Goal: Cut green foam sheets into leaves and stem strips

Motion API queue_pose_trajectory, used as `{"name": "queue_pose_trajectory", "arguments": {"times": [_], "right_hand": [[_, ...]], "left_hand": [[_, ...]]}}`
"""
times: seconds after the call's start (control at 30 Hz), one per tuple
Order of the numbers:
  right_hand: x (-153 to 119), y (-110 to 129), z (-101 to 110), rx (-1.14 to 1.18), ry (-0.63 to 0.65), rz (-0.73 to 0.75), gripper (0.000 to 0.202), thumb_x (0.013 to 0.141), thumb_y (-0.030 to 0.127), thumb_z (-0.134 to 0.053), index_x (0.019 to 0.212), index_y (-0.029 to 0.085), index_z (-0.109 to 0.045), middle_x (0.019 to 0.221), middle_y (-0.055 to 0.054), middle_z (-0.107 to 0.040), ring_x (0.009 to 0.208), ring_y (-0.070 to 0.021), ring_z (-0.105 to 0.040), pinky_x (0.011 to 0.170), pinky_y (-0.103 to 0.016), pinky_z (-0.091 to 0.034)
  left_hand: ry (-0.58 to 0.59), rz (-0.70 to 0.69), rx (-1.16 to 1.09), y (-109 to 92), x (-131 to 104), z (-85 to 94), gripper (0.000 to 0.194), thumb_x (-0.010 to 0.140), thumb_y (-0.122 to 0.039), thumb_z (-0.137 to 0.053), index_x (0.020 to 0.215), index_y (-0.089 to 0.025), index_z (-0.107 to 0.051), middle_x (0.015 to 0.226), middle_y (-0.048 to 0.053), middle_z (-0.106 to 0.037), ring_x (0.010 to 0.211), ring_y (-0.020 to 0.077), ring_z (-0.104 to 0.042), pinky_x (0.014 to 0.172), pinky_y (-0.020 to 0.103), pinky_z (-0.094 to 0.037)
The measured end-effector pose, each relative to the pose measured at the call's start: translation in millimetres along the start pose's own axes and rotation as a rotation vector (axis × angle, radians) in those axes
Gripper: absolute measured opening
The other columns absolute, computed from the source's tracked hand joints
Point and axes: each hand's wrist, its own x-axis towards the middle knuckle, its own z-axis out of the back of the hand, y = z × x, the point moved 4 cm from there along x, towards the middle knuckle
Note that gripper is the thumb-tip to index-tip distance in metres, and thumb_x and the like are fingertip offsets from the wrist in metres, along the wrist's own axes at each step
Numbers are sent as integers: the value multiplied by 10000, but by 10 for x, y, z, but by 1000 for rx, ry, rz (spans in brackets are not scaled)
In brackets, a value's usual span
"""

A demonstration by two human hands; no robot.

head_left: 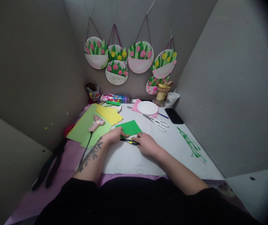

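Note:
A green sheet of paper (129, 127) lies on the white table top in front of me. My left hand (115, 135) is at its left near corner, fingers closed on the edge and pressing down. At the right near corner, my right hand (146, 143) has curled fingers on the paper, with the thumb pointing left along the near edge. Just below that edge, between my hands, lies a thin black and yellow tool (129, 141), partly hidden by my right hand; its kind is hard to make out.
Left are a pink glue gun (96, 123), light green paper (81, 128) and yellow paper (110, 115). Scissors (158, 123), a white paper plate (147, 107), a phone (174, 116) and green paper strips (191, 144) lie right. Paper-plate flower baskets (140, 65) hang behind; a cup (172, 99) stands below.

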Motion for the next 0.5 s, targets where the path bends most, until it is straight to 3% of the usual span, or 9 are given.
{"name": "queue_pose_trajectory", "arguments": {"times": [0.13, 0.27, 0.33, 0.43, 0.5], "right_hand": [[4, 55, 22, 80, 20, 71, 500, 782, 116, -522, 1251, 267, -611, 1050, -90, -605, 982, -231, -501, 861, -318, -353], [-47, -255, 138, 342, 84, 184, 534, 715, 113, -557, 1220, 267, -641, 1058, -56, -626, 964, -218, -544, 862, -297, -396], [-84, -624, 229, 411, -57, 40, 499, 743, 168, -561, 1232, 241, -634, 1069, -63, -631, 978, -235, -555, 872, -318, -408], [-179, -1199, 275, 303, -321, -316, 467, 763, 207, -575, 1225, 172, -632, 1084, -105, -634, 990, -262, -559, 860, -326, -406], [-212, -1436, 206, 199, -334, -476, 461, 749, 199, -597, 1205, 150, -642, 1091, -133, -630, 979, -266, -568, 850, -317, -401]], "left_hand": [[-11, 14, -43, -3, -11, 17, 333, 776, -152, -535, 1024, -233, -742, 835, 43, -557, 727, 157, -489, 698, 241, -394], [-65, 18, -60, 34, -18, 58, 378, 808, -151, -480, 1105, -214, -706, 915, 60, -620, 784, 171, -536, 765, 258, -421], [-122, 44, -77, 52, -10, 88, 372, 845, -190, -443, 1130, -199, -683, 1001, 71, -646, 850, 183, -562, 808, 270, -428], [-168, 63, -55, -3, 7, 94, 300, 862, -313, -468, 1023, -177, -681, 1022, 77, -655, 883, 197, -578, 798, 278, -439], [-182, 84, 15, -91, 17, 70, 291, 826, -401, -536, 959, -174, -660, 968, 79, -641, 839, 206, -578, 744, 288, -443]]}}
